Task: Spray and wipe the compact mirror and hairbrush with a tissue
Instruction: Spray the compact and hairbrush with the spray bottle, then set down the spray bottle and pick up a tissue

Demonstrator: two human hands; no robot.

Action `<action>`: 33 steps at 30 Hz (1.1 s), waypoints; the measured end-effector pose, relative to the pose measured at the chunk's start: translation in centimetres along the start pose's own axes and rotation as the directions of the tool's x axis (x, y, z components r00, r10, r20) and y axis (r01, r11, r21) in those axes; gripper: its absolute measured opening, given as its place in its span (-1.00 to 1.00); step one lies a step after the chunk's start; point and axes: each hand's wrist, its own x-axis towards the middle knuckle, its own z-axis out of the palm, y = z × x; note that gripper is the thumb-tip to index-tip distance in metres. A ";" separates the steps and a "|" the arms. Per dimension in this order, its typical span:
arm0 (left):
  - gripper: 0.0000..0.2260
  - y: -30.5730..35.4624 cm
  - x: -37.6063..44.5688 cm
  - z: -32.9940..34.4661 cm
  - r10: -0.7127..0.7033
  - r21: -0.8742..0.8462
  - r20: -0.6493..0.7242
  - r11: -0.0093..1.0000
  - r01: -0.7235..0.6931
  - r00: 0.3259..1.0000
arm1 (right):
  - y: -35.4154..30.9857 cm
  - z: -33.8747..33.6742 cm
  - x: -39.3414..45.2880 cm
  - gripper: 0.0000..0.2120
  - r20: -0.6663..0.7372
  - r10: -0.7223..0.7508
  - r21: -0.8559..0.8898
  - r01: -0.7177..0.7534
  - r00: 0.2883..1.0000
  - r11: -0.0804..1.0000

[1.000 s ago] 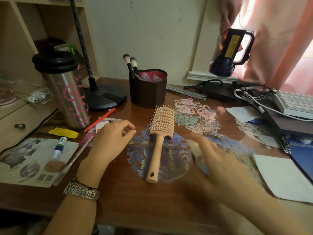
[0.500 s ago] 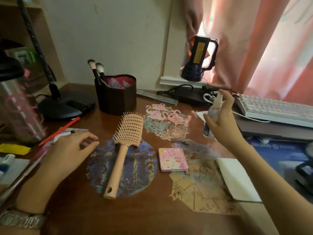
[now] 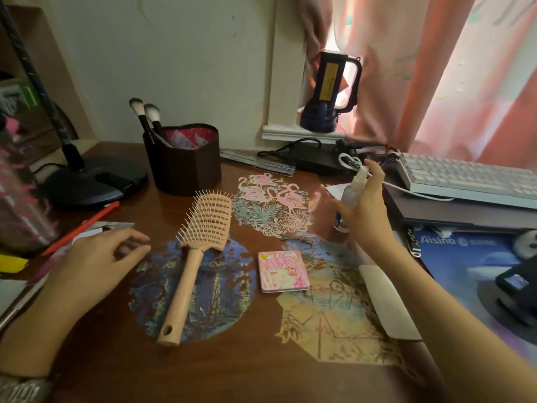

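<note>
A peach vented hairbrush (image 3: 200,254) lies on the brown desk, bristles up, handle toward me. To its right a closed pink square compact mirror (image 3: 282,271) lies flat. My right hand (image 3: 366,210) is closed around a small white spray bottle (image 3: 350,196), held upright beyond and to the right of the mirror. My left hand (image 3: 98,257) rests on the desk left of the brush, fingers loosely curled, holding nothing. A white tissue (image 3: 388,301) lies flat right of the mirror, partly under my right forearm.
A dark brush holder (image 3: 186,167) with makeup brushes stands behind the hairbrush. A black lamp base (image 3: 93,184) and a red pencil (image 3: 84,225) sit at left. A white keyboard (image 3: 470,181) on a raised stand, cables and a blue mat (image 3: 465,257) fill the right.
My right hand lifted the spray bottle off the desk and carried it away to the right, uncovering the compact mirror. The view swung right. My left hand stayed put.
</note>
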 end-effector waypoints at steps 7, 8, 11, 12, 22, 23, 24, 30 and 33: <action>-0.84 0.4 -0.3 -0.2 -0.013 0.013 0.004 1.000 0.013 1.000 | -0.1 0.4 -0.2 -0.31 -0.027 0.000 -0.015 0.000 1.000 1.000; -0.84 0.5 -0.4 -0.3 -0.016 0.016 0.004 1.000 0.016 1.000 | 0.0 0.4 -0.2 -0.27 -0.024 0.008 -0.017 -0.008 1.000 1.000; -0.83 0.9 -0.6 -0.3 -0.016 0.034 -0.006 0.999 0.017 1.000 | 0.2 0.1 -0.2 -0.18 0.006 -0.027 -0.047 0.028 1.000 0.998; -0.83 1.0 -0.7 -0.3 -0.013 0.033 -0.008 0.999 0.013 1.000 | 0.1 -0.1 -0.3 -0.16 0.021 -0.036 -0.070 0.038 0.999 0.997; -0.87 1.4 -0.9 -0.2 0.041 0.022 -0.028 0.999 -0.040 0.999 | -2.3 -6.5 -2.1 -0.36 0.020 -0.133 -0.181 0.135 0.991 0.974; -0.87 1.5 -1.0 -0.2 0.049 0.018 -0.029 0.999 -0.048 0.998 | -2.3 -7.2 -2.7 -0.42 0.051 -0.123 -0.225 0.131 0.991 0.965; -0.88 1.6 -1.0 -0.3 0.067 0.020 -0.032 0.998 -0.067 0.997 | -2.2 -7.9 -3.6 -0.50 0.093 -0.108 -0.271 0.130 0.990 0.954; -0.86 4.2 -1.2 -1.1 0.204 0.080 -0.098 0.977 -0.197 0.974 | 0.8 -10.7 -8.3 -0.79 0.393 0.047 -0.472 0.158 0.918 0.867; -0.83 7.2 -1.8 -1.8 0.273 0.022 -0.135 0.962 -0.273 0.952 | 1.7 -11.0 -9.7 -0.76 0.409 0.138 -0.502 0.096 0.902 0.860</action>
